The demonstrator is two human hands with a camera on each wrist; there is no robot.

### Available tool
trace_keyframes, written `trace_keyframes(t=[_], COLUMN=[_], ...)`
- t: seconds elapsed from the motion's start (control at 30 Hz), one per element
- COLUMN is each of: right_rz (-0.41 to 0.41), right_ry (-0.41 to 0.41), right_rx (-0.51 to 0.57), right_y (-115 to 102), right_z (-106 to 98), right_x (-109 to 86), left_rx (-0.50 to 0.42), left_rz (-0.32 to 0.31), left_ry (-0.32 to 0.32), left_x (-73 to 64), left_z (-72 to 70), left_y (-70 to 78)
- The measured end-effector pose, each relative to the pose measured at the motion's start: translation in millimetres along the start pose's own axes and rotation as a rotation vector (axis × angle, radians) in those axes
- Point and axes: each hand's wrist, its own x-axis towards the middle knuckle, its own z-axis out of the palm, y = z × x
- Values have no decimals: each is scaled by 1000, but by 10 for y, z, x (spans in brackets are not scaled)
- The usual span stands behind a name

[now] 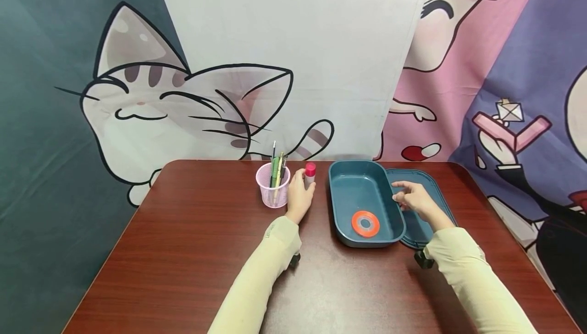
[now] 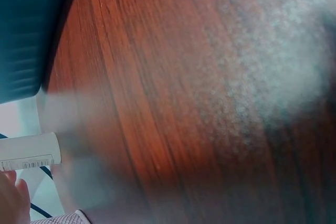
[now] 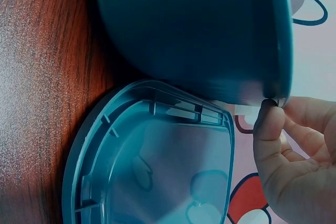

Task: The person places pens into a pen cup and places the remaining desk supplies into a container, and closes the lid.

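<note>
My left hand [image 1: 300, 197] holds a glue stick [image 1: 310, 172] with a red cap and a white barrel, upright beside the pen cup. In the left wrist view, the lower end of the glue stick [image 2: 31, 151] shows a barcode, with fingertips against it. At the right rim of a dark teal box [image 1: 357, 199], my right hand [image 1: 416, 200] pinches the edge between thumb and index finger, seen closely as the hand [image 3: 299, 156] in the right wrist view. Inside the box lies an orange ring-shaped roll [image 1: 365, 224], probably tape.
A pink mesh cup [image 1: 270, 199] with several pens stands just left of my left hand. The teal lid [image 1: 419, 229] lies right of the box, partly under its edge. All rest on a brown wooden table [image 1: 192, 252], before a cartoon-printed cloth [image 1: 293, 33].
</note>
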Motion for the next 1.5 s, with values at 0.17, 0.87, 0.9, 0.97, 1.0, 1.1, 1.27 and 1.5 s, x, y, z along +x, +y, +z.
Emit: trace_keyframes(t=[0.17, 0.87, 0.9, 0.97, 1.0, 1.1, 1.27, 1.5], right_rz=[1, 7, 7, 8, 8, 11, 12, 6], right_ry=[-1, -4, -4, -4, -4, 2, 1, 0], right_rx=[-3, -22, -21, -20, -20, -21, -25, -19], right_y=[-7, 5, 4, -4, -8, -20, -30, -7], right_z=[3, 5, 5, 5, 6, 6, 9, 3], right_x=[-8, -6, -5, -5, -5, -9, -13, -4], left_rx=[0, 15, 3, -14, -18, -48, -129, -104], left_rz=[-2, 98, 104, 126, 135, 153, 131, 121], left_ry=[-4, -68, -67, -61, -62, -81, -173, -296], left_x=[7, 177, 184, 198, 206, 219, 207, 144], left_z=[-5, -123, -125, -121, -116, -91, -31, 57], left_y=[16, 412, 438, 487, 510, 579, 676, 782])
